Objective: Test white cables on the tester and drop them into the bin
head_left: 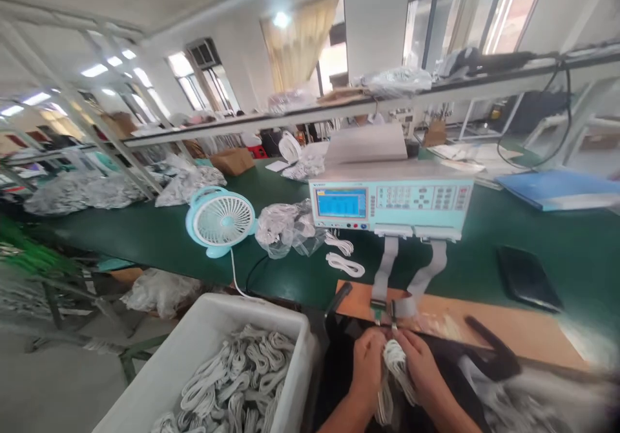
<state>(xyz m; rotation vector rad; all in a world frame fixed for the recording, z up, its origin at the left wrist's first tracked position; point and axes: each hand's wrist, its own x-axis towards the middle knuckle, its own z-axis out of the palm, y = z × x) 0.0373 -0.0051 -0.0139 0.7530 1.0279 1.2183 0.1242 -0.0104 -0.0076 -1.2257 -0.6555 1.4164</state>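
Both hands are close together at the lower right, beside a bundled white cable point(396, 359) that hangs down between them. My left hand point(369, 359) has its fingers pinched at a cable end, just below a small green connector point(379, 310). Fingers of my right hand point(415, 354) are closed on the other cable end, near a second connector point(401, 308). Two grey ribbon cables point(386, 266) run from these connectors up to a pale blue and white tester point(420, 201) with a lit screen point(341, 203).
A white bin point(203, 316) of bundled cables stands at the lower left. On the green table point(169, 242) are a light blue fan point(223, 221), bagged cables point(278, 226), two loose cable bundles point(345, 265), a black phone-like object point(527, 278) and a blue folder point(557, 189).
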